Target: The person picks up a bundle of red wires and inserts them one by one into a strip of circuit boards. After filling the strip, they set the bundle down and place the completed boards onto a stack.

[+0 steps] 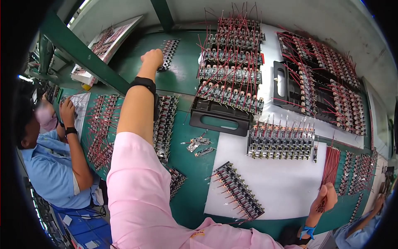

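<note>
My left arm stretches far across the green bench, and my left hand (152,59) is closed at the near left side of a panel of small circuit boards (170,52). The fingertips are turned away, so what they grip, if anything, is hidden. Low on the right, my right hand (327,199) is wrapped round the lower end of a bundle of red wires (331,166). A white sheet (286,186) lies to its left. On that sheet are a tilted circuit board panel (238,191) with short wires and another board panel (282,141) farther back.
Black trays (222,122) of wired boards stand at the back, with another black tray (282,81) at the right. Loose small parts (199,143) lie mid-bench. A green post (83,54) slants beside my left arm. A co-worker in blue (58,166) sits at the left, another person's arm (365,220) shows at the right.
</note>
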`<state>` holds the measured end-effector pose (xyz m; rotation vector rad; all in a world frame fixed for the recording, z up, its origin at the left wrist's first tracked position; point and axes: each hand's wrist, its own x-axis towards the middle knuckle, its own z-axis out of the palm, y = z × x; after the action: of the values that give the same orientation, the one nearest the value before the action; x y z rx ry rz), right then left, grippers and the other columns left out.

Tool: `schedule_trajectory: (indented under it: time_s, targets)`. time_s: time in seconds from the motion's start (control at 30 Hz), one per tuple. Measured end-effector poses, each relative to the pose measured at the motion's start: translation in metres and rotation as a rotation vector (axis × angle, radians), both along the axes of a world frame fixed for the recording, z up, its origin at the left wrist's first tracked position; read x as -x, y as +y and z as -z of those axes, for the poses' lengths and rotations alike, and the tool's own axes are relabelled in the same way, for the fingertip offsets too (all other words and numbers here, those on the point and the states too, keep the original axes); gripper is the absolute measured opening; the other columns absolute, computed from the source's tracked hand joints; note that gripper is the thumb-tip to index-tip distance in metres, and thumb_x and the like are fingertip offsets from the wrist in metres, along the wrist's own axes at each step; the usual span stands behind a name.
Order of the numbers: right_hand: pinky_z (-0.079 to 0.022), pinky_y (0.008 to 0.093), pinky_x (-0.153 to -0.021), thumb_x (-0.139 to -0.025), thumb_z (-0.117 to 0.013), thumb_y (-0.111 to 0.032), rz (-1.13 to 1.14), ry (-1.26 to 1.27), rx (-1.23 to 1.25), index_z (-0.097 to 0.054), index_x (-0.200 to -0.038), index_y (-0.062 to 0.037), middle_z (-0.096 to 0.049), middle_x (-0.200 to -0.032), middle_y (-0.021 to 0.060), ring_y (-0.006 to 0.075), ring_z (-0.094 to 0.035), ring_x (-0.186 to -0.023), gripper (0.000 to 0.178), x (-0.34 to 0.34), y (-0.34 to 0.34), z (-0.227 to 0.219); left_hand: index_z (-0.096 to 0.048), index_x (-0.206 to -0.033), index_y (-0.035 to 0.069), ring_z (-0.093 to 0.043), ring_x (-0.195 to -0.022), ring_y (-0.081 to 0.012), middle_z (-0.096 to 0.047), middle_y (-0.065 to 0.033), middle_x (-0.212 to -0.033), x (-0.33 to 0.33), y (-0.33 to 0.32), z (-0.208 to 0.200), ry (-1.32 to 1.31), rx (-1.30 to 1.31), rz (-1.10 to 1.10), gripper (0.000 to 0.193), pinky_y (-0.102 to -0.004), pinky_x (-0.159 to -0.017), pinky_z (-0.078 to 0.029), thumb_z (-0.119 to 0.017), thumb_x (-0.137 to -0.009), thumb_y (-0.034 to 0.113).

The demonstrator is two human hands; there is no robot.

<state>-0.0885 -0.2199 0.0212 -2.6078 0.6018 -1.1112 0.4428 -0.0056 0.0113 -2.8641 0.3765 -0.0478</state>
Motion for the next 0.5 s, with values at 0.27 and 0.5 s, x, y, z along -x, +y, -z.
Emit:
schedule_trajectory:
  time_s: [0.27,0.5]
  targets:
    - [-0.022,0.0296,-0.04,-0.081,-0.044,-0.009,0.043,0.03,-0.14,-0.032,-0.056,0.0014,-0.03,-0.05,0.0102,0.0203,-0.029,-0.041,0.029,0.005,0.001,-0.001,-0.054,-0.099,0.009,-0.049,-0.098,-0.0262,-0.051,-0.0106,-0.106,-0.01,0.0,0.004,0.054,0.091,-0.111,0.028,-0.0371,-0.08,-0.039,-0.046,-0.073,0.015]
    - [-0.021,0.0298,-0.039,-0.08,-0.045,-0.008,-0.017,-0.029,-0.122,-0.032,-0.057,0.0014,-0.027,-0.05,0.0097,0.0204,-0.028,-0.04,0.029,0.002,-0.002,0.0,-0.054,-0.097,0.005,-0.05,-0.097,-0.0279,-0.052,-0.0148,-0.104,-0.007,-0.004,-0.021,0.012,0.259,-0.185,0.034,-0.0341,-0.079,-0.041,-0.053,-0.067,0.02]
